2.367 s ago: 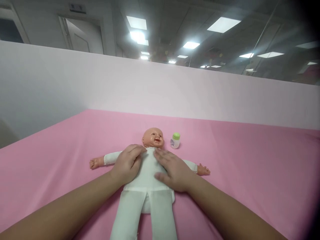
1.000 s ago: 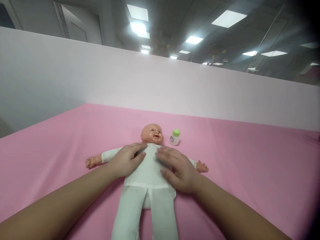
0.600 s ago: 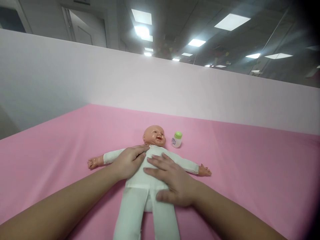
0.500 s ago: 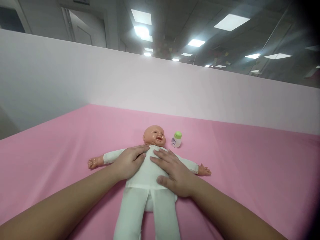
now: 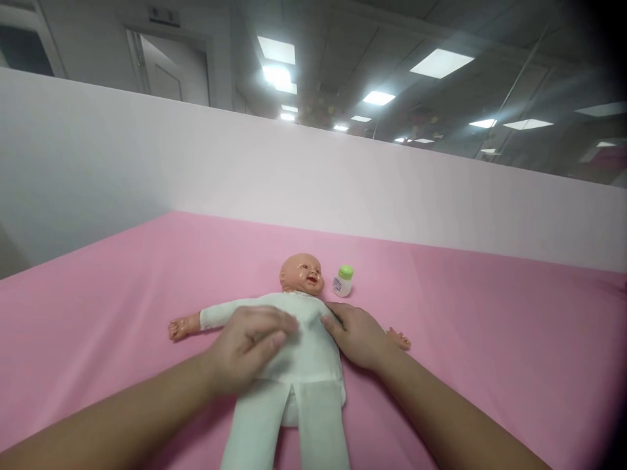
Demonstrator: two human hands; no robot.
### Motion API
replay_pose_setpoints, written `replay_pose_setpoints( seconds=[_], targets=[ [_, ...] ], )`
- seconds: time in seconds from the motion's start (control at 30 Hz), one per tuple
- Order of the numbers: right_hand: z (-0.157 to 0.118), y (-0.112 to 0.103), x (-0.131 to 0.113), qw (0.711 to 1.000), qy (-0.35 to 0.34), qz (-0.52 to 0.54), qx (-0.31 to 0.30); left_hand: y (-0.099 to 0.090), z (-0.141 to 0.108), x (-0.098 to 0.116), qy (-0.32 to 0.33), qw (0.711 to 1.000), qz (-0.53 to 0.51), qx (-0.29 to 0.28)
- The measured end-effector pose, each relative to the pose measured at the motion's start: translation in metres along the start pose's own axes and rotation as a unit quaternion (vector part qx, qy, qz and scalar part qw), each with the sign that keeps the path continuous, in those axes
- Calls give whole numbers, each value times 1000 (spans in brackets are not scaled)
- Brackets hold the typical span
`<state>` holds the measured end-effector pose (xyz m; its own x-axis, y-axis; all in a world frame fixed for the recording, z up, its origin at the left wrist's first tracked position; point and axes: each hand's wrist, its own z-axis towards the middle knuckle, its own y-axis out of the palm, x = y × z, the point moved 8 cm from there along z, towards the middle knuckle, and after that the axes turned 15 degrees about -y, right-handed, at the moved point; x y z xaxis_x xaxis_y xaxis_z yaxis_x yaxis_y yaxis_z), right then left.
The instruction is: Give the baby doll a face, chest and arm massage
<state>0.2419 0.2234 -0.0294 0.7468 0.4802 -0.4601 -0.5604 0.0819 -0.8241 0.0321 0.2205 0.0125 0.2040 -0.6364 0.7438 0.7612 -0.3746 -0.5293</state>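
A bald baby doll (image 5: 313,346) in a white cloth body lies on its back, head away from me, arms spread to both sides. My left hand (image 5: 249,343) is over the left side of its torso, fingers a little blurred, holding nothing; whether it touches the cloth I cannot tell. On the right, my right hand (image 5: 357,333) rests at the doll's shoulder and upper arm, thumb apart from the fingers, whose tips are partly hidden. Just right of the doll's head stands a small clear bottle (image 5: 343,282) with a green cap.
The doll lies on a pink covered surface (image 5: 470,326). A pale raised wall (image 5: 343,176) runs along its back and left side. Behind it are a door (image 5: 171,72) and lit ceiling panels.
My left hand has come down the torso towards me from near the neck. My right hand has moved off the chest, outwards to the doll's shoulder. The view has tilted up slightly.
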Motion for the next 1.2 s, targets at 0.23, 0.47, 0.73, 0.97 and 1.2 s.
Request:
replay_pose_setpoints(
  seconds=[0.23,0.47,0.73,0.97,1.2],
  targets=[
    [1,1,5,1000,-5,-9,2,41,-32,67,98,972,-14,-212],
    [2,5,5,999,-14,-24,-20,32,3,-15,-15,970,206,-129],
    [2,5,3,999,-23,-23,-9,10,22,-62,-93,968,231,-8],
    [-19,2,-81,935,-347,25,65,-4,23,-74,-190,966,170,39],
    [-49,48,-125,878,-461,39,-121,-3,24,-73,-198,968,153,27]
  ],
)
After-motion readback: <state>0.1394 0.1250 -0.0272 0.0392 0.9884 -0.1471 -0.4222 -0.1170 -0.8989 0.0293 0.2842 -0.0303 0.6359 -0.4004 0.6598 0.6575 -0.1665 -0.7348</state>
